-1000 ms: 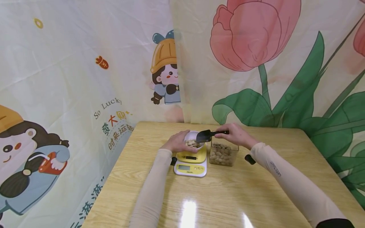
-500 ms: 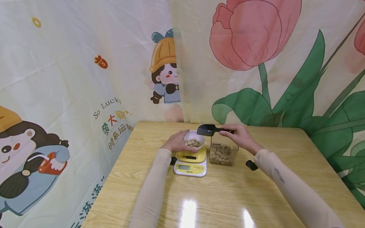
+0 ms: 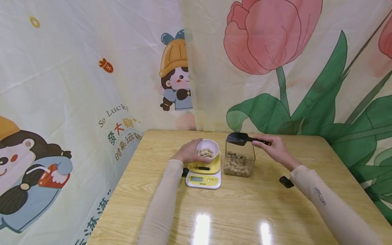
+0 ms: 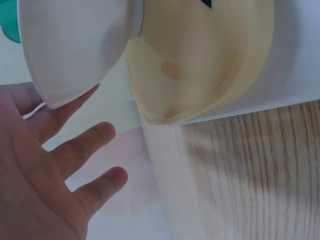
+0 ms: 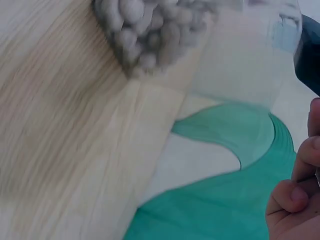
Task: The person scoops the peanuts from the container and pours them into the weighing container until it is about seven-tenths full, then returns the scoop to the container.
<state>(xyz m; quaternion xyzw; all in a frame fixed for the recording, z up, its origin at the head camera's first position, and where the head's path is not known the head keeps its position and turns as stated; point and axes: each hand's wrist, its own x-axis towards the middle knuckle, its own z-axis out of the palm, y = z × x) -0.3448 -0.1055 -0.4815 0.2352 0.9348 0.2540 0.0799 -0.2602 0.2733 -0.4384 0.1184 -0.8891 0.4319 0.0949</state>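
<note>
A black scoop [image 3: 238, 138] is gripped by its handle in my right hand [image 3: 275, 151], its blade over the back of a clear square container [image 3: 239, 167] part filled with peanuts [image 3: 237, 160]. In the right wrist view only the curled fingers [image 5: 300, 175] and the scoop's dark edge show. My left hand [image 3: 189, 152] holds the side of a small white bowl [image 3: 214, 145], thumb at the near side and fingers at the far side. Pale peanuts [image 3: 205, 153] lie in the bowl, above a yellow and white kitchen scale [image 3: 203, 181]. The left wrist view shows the bowl's outer wall [image 4: 75, 45] against spread fingers.
The container stands just right of the scale on a wooden table [image 3: 239, 214]. A printed cloth [image 3: 208, 95] with cartoon figures and a large tulip hangs behind and along the left side of the table. Black wrist straps show at both sleeves.
My right hand has drawn the scoop away from the bowl to the right, its blade now over the container. The left hand keeps its place at the bowl.
</note>
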